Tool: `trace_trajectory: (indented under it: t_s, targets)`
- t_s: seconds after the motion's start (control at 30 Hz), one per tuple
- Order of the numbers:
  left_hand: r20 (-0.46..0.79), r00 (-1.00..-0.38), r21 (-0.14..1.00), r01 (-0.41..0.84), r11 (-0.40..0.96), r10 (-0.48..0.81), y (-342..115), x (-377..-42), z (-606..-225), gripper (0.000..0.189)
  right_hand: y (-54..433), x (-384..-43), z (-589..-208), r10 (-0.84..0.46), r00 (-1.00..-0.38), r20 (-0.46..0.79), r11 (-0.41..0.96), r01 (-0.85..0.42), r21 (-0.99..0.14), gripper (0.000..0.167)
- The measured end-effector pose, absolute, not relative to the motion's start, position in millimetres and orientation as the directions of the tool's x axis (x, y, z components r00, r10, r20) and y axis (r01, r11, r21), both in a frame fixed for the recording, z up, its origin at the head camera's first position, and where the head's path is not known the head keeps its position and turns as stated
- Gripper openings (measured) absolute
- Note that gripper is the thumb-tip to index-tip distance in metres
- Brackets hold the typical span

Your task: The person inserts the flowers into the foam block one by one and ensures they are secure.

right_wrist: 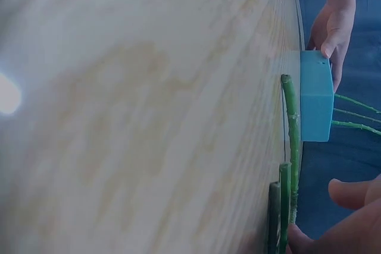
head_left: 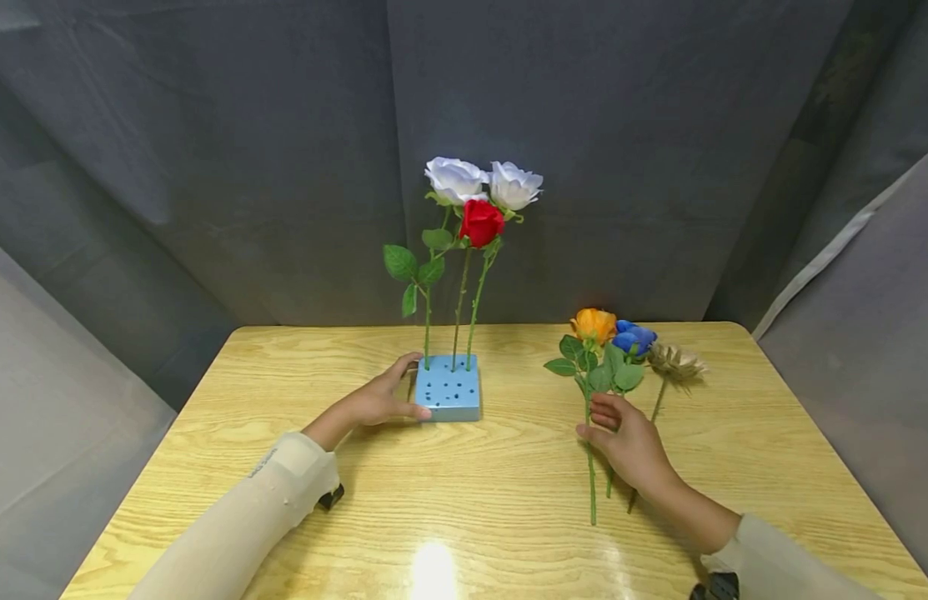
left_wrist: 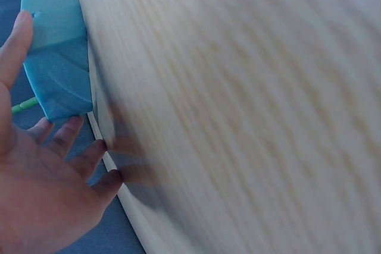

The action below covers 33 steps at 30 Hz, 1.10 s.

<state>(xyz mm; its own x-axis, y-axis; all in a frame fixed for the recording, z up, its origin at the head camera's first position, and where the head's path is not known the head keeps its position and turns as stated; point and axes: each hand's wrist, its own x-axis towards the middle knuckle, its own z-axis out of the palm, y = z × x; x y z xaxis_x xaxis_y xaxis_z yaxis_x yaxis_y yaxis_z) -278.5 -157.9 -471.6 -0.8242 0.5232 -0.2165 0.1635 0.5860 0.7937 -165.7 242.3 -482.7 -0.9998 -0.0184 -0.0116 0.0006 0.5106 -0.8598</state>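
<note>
A light-blue foam block (head_left: 448,407) with several holes stands on the table. Two white roses (head_left: 454,180) and a red rose (head_left: 482,222) stand upright in its back part. My left hand (head_left: 379,398) holds the block at its left side, thumb at the front corner and fingers towards the back. At the right, an orange rose (head_left: 594,324) lies beside a blue rose (head_left: 633,337) and a pale, dry-looking flower (head_left: 677,364). My right hand (head_left: 627,442) is over the orange rose's stem (right_wrist: 292,129); a fingertip appears to touch it, while the thumb stays apart from it.
The wooden table (head_left: 321,350) ends at a dark grey curtain (head_left: 283,167) behind. Paler cloth (head_left: 869,333) hangs at the right side. The lying stems (head_left: 609,483) are close together under and beside my right hand.
</note>
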Motion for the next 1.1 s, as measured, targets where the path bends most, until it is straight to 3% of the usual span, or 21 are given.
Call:
trace_trajectory:
  t_s: [0.5, 1.1]
  targets:
    - [-0.223, -0.829, 0.79, 0.154, 0.593, 0.512, -158, -277, -471, 0.113, 239, -166, -483, 0.001, -0.998, -0.062, 0.572, 0.051, -0.818, 0.061]
    - [-0.222, -0.825, 0.799, 0.151, 0.582, 0.52, -158, -277, -471, 0.112, 243, -180, -488, -0.078, -0.991, -0.106, 0.642, 0.031, -0.766, 0.07]
